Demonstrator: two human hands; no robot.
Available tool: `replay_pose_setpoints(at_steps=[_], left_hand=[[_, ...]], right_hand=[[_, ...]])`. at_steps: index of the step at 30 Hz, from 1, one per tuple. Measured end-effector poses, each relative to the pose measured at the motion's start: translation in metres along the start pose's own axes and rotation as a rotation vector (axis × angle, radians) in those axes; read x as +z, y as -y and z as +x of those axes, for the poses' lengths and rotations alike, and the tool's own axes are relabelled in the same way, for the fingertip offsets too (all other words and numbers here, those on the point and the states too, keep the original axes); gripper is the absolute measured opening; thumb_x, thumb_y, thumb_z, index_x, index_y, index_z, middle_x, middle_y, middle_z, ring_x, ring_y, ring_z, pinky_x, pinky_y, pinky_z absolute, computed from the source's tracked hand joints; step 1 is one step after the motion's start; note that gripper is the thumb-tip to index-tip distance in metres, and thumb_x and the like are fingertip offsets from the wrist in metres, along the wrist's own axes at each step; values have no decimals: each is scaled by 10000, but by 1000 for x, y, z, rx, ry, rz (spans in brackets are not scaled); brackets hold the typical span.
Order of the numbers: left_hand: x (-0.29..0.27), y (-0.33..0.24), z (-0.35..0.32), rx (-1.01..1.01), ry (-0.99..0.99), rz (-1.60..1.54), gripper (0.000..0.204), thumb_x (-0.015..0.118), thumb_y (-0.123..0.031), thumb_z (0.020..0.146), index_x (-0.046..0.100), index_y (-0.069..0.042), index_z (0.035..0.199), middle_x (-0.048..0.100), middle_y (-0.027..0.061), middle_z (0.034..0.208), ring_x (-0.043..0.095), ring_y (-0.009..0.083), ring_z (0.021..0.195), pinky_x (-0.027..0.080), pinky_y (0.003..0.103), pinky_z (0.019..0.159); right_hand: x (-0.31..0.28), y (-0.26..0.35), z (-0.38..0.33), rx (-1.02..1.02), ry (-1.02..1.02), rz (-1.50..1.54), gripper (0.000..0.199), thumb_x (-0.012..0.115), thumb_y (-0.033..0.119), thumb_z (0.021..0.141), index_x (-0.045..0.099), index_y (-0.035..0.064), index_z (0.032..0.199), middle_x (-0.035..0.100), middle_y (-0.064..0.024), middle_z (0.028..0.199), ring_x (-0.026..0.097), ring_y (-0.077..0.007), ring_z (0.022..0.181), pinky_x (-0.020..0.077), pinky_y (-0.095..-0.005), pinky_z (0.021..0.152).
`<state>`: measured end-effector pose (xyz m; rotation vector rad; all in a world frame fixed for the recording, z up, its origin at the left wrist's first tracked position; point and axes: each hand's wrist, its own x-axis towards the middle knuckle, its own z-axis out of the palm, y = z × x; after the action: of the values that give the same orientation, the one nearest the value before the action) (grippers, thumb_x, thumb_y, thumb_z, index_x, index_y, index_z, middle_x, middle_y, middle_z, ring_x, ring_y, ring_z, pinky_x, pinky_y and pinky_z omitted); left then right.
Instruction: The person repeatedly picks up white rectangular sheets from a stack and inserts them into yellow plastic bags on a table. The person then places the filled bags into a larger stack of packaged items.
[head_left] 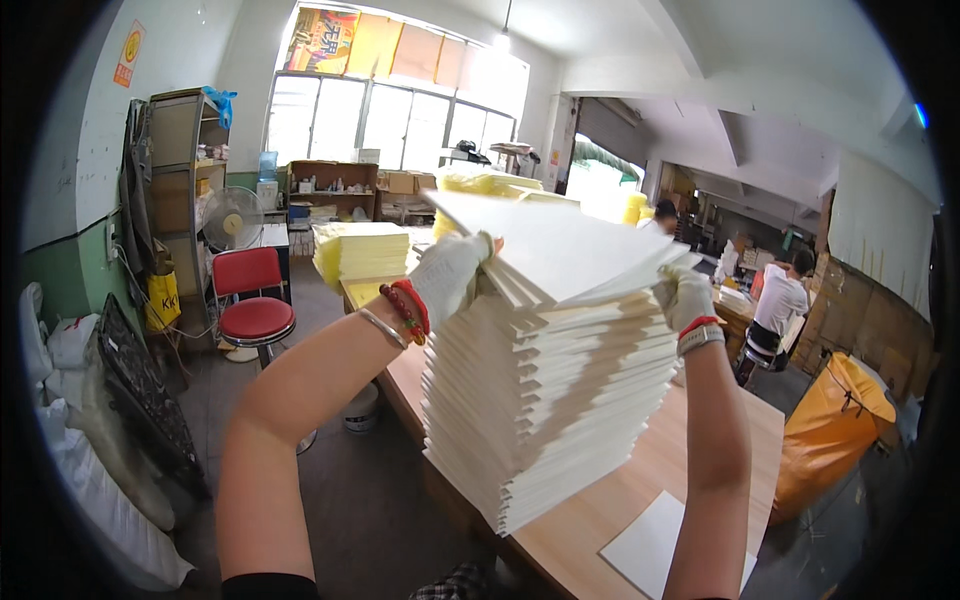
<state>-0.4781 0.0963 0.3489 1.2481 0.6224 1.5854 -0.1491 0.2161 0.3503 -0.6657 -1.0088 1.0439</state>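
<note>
Below the right hand point(686, 296), a loose white sheet point(645, 540) lies on the table point(748, 430). That hand and the left hand point(446, 272) close firmly on opposite edges of the top sheets point(575, 240), above the tall stack point(565, 400); yellow stacks point(372, 252) stand beyond.

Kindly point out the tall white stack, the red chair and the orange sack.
Tall white stack point(560, 380): head view, middle of its layered side.
Red chair point(257, 318): head view, on its seat.
Orange sack point(825, 435): head view, on its side.

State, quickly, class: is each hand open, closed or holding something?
Left hand: closed, holding top white sheets by the left edge.
Right hand: closed, holding their right edge.
</note>
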Motion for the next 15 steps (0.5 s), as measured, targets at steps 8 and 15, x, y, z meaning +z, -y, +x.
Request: replay_pose_setpoints(at_steps=[8,15], left_hand=[[-35,-2,-21,-166,268,-280,604,450,-369,932,263,64,1309,474,210,1217,563,258,1020,515,408,861],[-39,90,-154,302,529,53,537,552,-337,880,380,-23,1280,492,174,1230,582,198,983,499,358,837]], right_hand=[[-29,-16,-19,-220,217,-439,230,536,94,867,530,-9,1072,610,-123,910,622,-220,807,541,-272,675],[-138,1,-185,129,37,-347,319,525,270,892,524,17,1088,580,-94,738,598,-187,588,485,-280,475]])
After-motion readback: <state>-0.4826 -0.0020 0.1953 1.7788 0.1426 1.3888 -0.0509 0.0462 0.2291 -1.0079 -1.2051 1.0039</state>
